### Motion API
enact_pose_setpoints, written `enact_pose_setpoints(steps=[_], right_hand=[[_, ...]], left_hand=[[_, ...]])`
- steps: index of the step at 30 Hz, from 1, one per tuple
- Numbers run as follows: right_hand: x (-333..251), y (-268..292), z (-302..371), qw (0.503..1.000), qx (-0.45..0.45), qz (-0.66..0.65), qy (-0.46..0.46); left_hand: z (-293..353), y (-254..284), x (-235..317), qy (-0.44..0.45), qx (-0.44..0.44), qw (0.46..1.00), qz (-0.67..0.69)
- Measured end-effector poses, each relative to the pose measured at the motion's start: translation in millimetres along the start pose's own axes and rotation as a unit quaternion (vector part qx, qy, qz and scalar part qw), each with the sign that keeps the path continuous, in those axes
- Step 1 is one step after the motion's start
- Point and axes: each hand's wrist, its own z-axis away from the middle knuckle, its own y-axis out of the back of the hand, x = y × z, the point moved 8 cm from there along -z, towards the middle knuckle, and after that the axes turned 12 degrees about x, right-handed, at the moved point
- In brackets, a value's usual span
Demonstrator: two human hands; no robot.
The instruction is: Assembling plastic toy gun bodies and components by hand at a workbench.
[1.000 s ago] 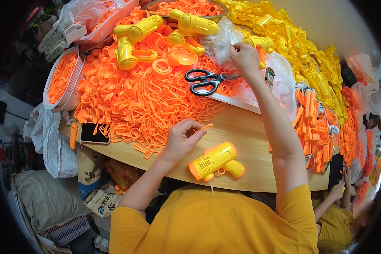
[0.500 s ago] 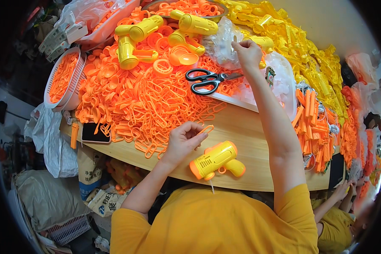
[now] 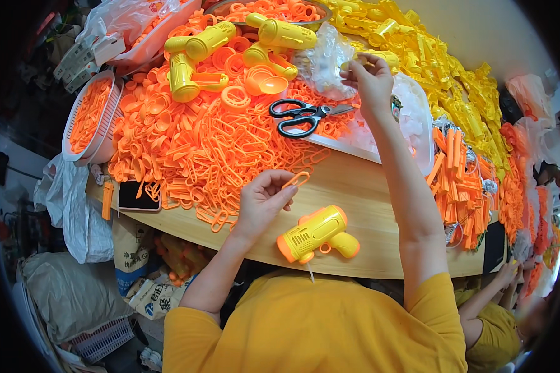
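A: What's that in the left hand (image 3: 264, 202)?

B: An orange loop (image 3: 301, 174), pinched between thumb and fingers: a slim, smooth plastic band with rounded ends, held up over the bare wood of the table (image 3: 370, 199).

A: And the right hand (image 3: 372, 81)?

B: Raised, fingers bent together, beside the crumpled clear bag (image 3: 325, 65). I can't tell whether anything's between the fingertips.

A: The pistol-shaped piece (image 3: 317, 233) lies near the table's front edge, just below the loop.

B: Glossy yellow, barrel-bodied, with rows of slots in its side. Orange caps both ends, a small orange ring under the barrel and an orange-tipped, rounded grip. A thin whitish strip (image 3: 311, 271) pokes out by one end.

A: Beyond it there's the heap of orange parts (image 3: 224, 149), loops tangled together, with shallow, spoon-like cups among them.

B: And black-handled scissors (image 3: 302, 117), metal blades reaching over the white tray (image 3: 348, 148).
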Motion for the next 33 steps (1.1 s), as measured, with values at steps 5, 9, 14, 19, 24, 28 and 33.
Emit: enact_pose_setpoints(steps=[5, 9, 14, 19, 24, 28, 33], right_hand=[[-9, 17, 66, 0.994, -0.056, -0.050, -0.082], [-4, 43, 128, 0.989, -0.059, -0.016, -0.136], [-3, 74, 180, 0.988, -0.064, 0.021, -0.138], [-2, 94, 208, 0.986, -0.052, 0.044, -0.153], [-1, 103, 222, 0.986, -0.057, 0.060, -0.143], [-1, 102, 227, 0.985, -0.072, 0.049, -0.147], [-2, 105, 228, 0.987, -0.068, 0.047, -0.137]], left_hand=[[-2, -1, 18, -0.034, 0.035, 0.998, 0.049], [-2, -8, 23, -0.048, 0.023, 0.996, 0.073], [4, -19, 20, -0.031, 0.023, 0.997, 0.071], [10, -24, -1, 0.051, -0.015, 0.997, 0.052], [19, -28, -9, 0.065, -0.031, 0.997, 0.031], [23, -30, -11, 0.068, -0.045, 0.997, 0.017], [26, -31, -13, 0.084, -0.035, 0.995, 0.036]])
